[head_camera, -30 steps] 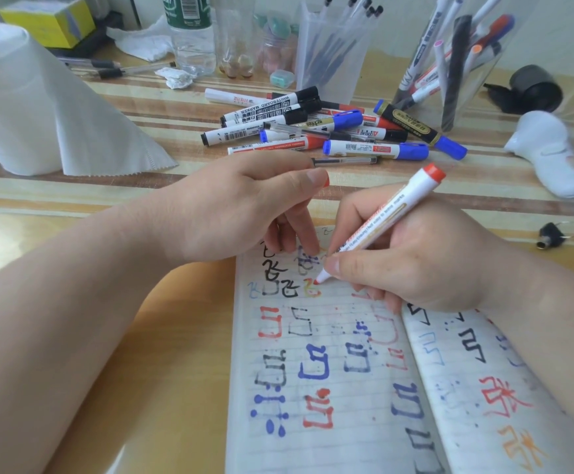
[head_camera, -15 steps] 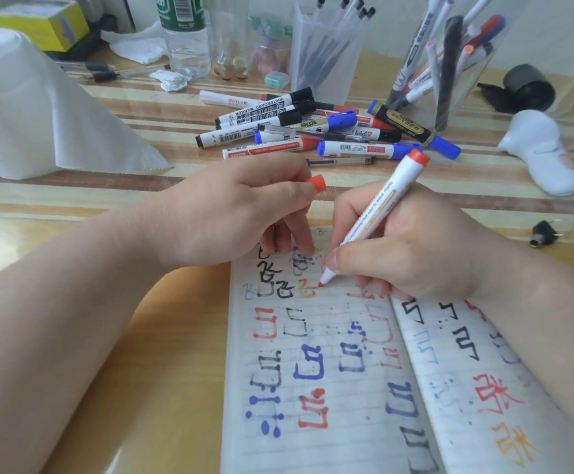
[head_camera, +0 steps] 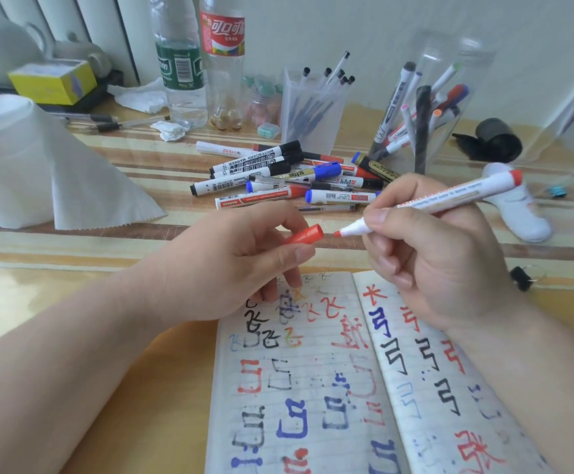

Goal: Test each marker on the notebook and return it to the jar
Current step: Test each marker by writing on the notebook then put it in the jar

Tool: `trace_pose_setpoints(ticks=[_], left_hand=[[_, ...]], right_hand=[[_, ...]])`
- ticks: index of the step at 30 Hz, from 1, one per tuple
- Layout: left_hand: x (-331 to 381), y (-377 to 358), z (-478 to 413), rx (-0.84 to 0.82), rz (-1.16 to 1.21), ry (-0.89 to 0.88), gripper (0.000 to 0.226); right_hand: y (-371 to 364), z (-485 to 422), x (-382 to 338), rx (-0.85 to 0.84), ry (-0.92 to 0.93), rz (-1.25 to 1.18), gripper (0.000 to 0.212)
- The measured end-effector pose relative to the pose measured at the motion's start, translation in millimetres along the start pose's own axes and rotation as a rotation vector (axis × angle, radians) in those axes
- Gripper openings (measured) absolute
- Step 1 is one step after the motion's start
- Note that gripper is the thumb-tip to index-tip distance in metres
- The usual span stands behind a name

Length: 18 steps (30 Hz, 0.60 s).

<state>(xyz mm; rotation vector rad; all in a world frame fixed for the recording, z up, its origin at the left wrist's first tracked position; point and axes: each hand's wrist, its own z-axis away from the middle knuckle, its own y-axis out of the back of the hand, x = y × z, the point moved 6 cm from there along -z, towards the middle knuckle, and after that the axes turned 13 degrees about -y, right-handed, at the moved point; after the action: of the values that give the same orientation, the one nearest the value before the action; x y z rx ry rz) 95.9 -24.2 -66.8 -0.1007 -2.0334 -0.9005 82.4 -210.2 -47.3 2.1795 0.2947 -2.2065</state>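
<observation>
Right hand (head_camera: pixel 432 258) has fingers curled round the red marker (head_camera: pixel 449 197) mid-barrel, above the notebook (head_camera: pixel 313 374) by the bench's near edge; left hand (head_camera: pixel 230 268) pinches the cap (head_camera: pixel 304 235). Light, stiff, slick plastic, so I'd hold it mid-barrel.

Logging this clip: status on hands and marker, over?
Left hand pinches red cap. Right hand grips red marker, tip bare, aimed at cap, not touching. Both above notebook. Nothing between.

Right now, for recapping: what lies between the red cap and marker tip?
Nothing: head view shows a bare gap between red cap and marker tip.
</observation>
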Motion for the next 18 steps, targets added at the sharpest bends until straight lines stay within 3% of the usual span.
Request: trace_pose_setpoints(ticks=[8,18], left_hand=[[5,-2,-1,0.006,-0.007,-0.008,0.016],[21,4,-1,0.117,-0.277,-0.166,0.024]], right_hand=[[-4,0,4,0.004,-0.012,0.021,0.011],[-12,3,4,-0.077,-0.009,0.203,0.002]])
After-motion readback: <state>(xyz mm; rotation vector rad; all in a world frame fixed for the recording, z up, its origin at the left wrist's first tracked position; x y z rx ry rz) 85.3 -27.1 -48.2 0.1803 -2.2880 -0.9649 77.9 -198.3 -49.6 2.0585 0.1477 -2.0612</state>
